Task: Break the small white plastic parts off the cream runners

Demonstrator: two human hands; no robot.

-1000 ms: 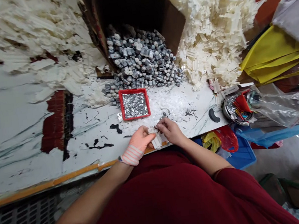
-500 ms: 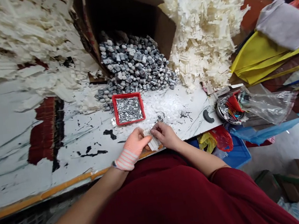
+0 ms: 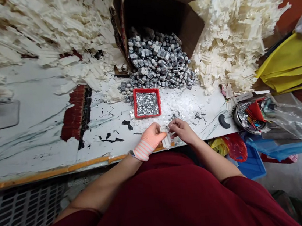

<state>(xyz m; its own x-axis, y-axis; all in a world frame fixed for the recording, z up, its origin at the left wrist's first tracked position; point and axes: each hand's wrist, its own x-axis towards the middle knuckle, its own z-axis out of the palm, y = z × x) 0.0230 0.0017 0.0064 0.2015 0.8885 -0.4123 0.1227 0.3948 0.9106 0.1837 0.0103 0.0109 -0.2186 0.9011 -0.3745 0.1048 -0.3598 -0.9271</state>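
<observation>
My left hand (image 3: 150,139), in an orange glove with a striped cuff, is closed around a small white plastic part (image 3: 166,139) at the near edge of the white table (image 3: 32,143). My bare right hand (image 3: 182,130) pinches at the top of the same part, fingers pressed together. Just beyond my hands sits a small red tray (image 3: 146,102) filled with shiny metal pins. Behind it a heap of grey metal pieces (image 3: 157,65) spills out of a tipped cardboard box (image 3: 159,4).
Big piles of white plastic parts (image 3: 239,23) flank the box on both sides. A round tin (image 3: 247,117) with coloured bits, a clear plastic bag (image 3: 298,115), yellow cloth (image 3: 291,63) and a blue crate (image 3: 250,159) lie to the right. Loose white scraps litter the table.
Both hands have stayed together on the white part at the table edge. The view has swung, so everything sits a little further right in the frame.
</observation>
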